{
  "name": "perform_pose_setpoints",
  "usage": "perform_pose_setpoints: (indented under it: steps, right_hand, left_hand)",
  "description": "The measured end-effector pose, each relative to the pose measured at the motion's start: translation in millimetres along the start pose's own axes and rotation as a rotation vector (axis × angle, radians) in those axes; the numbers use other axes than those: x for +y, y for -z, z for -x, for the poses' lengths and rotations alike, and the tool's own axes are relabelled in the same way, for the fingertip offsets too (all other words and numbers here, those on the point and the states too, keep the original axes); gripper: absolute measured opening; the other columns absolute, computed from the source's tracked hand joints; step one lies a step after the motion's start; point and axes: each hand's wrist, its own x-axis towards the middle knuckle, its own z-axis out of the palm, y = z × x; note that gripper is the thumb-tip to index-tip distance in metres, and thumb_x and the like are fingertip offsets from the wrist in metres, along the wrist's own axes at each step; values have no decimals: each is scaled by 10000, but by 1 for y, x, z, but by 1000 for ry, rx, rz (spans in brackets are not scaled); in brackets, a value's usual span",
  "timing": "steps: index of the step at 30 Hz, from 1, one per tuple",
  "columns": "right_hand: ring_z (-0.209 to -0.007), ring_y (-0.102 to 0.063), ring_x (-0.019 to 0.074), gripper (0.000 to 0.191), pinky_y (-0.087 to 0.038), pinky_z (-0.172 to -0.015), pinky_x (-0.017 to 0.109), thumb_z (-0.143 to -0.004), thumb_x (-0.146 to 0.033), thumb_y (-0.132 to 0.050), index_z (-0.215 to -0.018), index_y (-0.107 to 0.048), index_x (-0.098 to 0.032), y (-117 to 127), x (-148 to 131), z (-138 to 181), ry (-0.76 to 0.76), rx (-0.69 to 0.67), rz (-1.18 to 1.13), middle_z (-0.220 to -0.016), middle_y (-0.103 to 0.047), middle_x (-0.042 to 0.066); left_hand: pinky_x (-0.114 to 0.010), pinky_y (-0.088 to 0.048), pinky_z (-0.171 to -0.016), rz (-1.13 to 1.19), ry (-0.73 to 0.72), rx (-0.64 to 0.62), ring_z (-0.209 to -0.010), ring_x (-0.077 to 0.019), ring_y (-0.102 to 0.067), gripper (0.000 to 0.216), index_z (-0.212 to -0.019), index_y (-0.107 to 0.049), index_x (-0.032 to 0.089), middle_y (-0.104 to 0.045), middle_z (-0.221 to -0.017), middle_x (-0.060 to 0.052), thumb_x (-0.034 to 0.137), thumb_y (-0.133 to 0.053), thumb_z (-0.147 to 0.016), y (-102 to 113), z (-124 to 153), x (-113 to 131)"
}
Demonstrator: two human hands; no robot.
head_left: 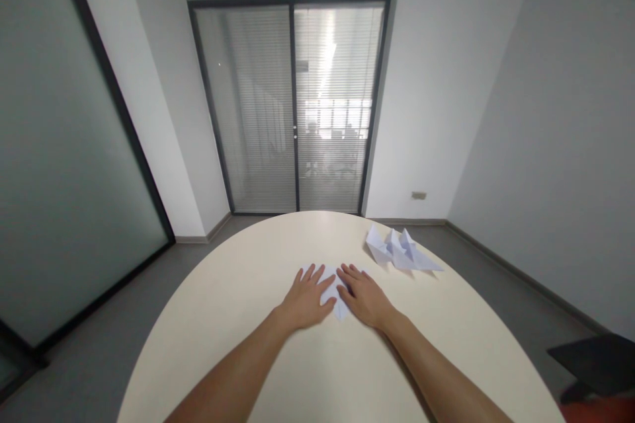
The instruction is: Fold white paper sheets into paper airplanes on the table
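Observation:
A small folded sheet of white paper (333,291) lies on the round cream table (238,291), mostly covered by both hands. My left hand (306,299) lies flat on its left part with fingers stretched out. My right hand (364,296) lies flat on its right part, fingers also extended and pressing down. Neither hand grips the sheet; both rest on top of it. Only a narrow strip of paper shows between the hands.
Folded white paper shapes (399,251) sit together at the table's far right. Beyond the table stand a sliding glass door with blinds (292,112), a frosted glass wall (54,165) at left and a dark object (595,357) at lower right.

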Motion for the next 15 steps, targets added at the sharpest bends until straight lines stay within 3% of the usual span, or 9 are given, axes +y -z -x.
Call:
perform_pose_setpoints:
  steps: [4,10,12,15]
  right_hand:
    - [-1506,-177,292,633,-159,-1205,473,-991,-469,-311,-1539,-334,-153,-3,2,-1,-83,-38,32,-1619,-250,106]
    - [-1503,-163,338,688,-113,-1195,538,-974,-507,-342,-1545,-307,-125,-7,1,-1,-196,-10,88,-1622,-220,148]
    - [-1496,-194,338,671,-107,-1194,550,-969,-473,-362,-1529,-337,-105,-5,0,-1,-184,29,88,-1604,-268,165]
    - [-1488,-240,283,631,-133,-1208,496,-975,-429,-365,-1524,-350,-119,0,-2,0,-44,45,20,-1586,-331,138]
  left_hand:
    - [-573,-157,-1189,-22,65,-7,-1495,-346,-179,626,-1519,-357,305,-241,-1623,-88,573,-391,-954,-3,-1,0]
    - [-556,-208,-1175,-76,89,42,-1467,-361,-260,636,-1500,-400,296,-309,-1598,-102,594,-402,-939,-5,-1,2]
    - [-552,-218,-1169,-104,94,76,-1446,-366,-302,633,-1490,-421,280,-359,-1572,-119,588,-411,-937,-5,0,3]
    - [-548,-251,-1147,-149,112,133,-1391,-366,-382,591,-1467,-460,253,-432,-1521,-141,540,-405,-954,-4,0,5]
